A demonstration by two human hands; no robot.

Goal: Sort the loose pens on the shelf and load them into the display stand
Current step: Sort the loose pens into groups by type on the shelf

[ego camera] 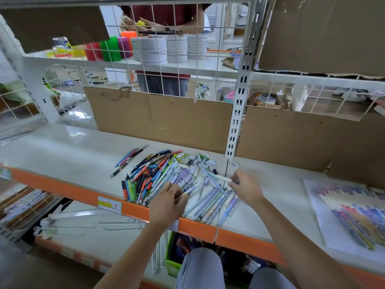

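Pens (pixel 158 180) heaped on the shelf (pixel 62 155); left hand (pixel 167 202) and right hand (pixel 245 188) each pinch one.

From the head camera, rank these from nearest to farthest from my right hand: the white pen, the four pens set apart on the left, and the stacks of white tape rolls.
1. white pen: pinched in the right hand.
2. four separate pens: left, same shelf.
3. white tape rolls: upper shelf behind the wire grid.
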